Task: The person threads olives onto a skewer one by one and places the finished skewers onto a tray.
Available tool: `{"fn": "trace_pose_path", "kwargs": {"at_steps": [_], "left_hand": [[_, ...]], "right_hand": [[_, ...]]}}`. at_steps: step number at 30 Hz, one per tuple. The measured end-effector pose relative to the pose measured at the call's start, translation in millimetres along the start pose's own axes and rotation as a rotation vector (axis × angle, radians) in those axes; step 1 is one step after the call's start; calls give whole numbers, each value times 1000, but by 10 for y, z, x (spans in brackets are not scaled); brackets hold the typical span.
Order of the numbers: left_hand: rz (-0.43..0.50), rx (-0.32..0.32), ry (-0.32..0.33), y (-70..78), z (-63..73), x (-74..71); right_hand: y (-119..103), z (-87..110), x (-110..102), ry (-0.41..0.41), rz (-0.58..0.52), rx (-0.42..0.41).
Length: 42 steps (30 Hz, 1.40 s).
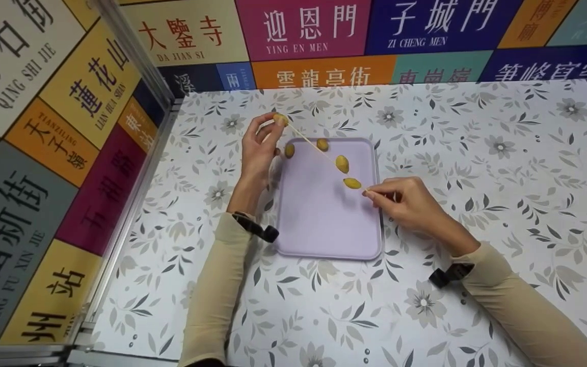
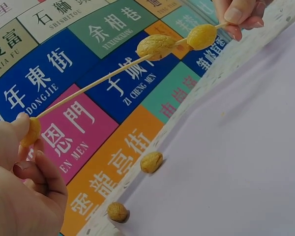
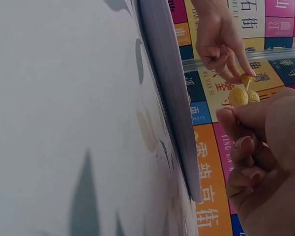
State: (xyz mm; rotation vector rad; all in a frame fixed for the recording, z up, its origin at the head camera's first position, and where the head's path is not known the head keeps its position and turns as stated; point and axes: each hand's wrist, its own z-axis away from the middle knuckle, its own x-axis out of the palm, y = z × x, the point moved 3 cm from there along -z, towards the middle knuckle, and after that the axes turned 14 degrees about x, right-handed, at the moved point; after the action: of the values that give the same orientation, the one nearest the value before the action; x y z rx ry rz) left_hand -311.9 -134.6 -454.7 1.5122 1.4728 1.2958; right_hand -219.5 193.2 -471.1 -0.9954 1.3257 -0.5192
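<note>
A thin wooden skewer [image 2: 91,90] is held up slanting over the lilac tray [image 1: 324,224]. Two wrinkled yellow olive-like fruits, a larger one [image 2: 156,47] and a smaller one [image 2: 202,37], are threaded on it toward its right end. My right hand [image 1: 408,204] pinches that end between thumb and fingertips, just beyond the smaller fruit. At the other end, my left hand [image 1: 260,145] pinches a third yellow fruit [image 2: 32,131], right at the skewer's tip. In the right wrist view, the threaded fruits [image 3: 238,96] show beyond my right fingertips.
Two loose fruits, one at the tray's top left corner [image 1: 289,150] and one by its far edge [image 1: 322,145], lie on the tray. The table [image 1: 477,204] has a floral cover. Panels with Chinese lettering [image 1: 303,28] stand behind and at the left.
</note>
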Motion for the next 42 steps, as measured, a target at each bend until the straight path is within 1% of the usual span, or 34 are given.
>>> {"fn": "trace_pose_path", "kwargs": {"at_steps": [3, 6, 12, 16, 22, 29, 35, 42], "left_hand": [[-19, 20, 10, 2, -2, -11], [-25, 26, 16, 6, -7, -13], [43, 29, -23, 36, -9, 7], [61, 39, -35, 66, 4, 27], [37, 59, -39, 141, 36, 85], [-6, 85, -39, 207, 61, 144], [11, 96, -45, 225, 84, 199], [10, 95, -63, 234, 99, 234]], "right_hand": [[4, -3, 4, -2, -7, -3], [4, -7, 7, 1, -13, -7], [5, -10, 12, 2, -18, -3], [5, -12, 13, 6, -12, -5], [14, -13, 16, 22, -3, -11], [10, -17, 1, 45, -15, 1], [31, -18, -1, 56, -23, 11], [37, -17, 1, 48, -38, 12]]}}
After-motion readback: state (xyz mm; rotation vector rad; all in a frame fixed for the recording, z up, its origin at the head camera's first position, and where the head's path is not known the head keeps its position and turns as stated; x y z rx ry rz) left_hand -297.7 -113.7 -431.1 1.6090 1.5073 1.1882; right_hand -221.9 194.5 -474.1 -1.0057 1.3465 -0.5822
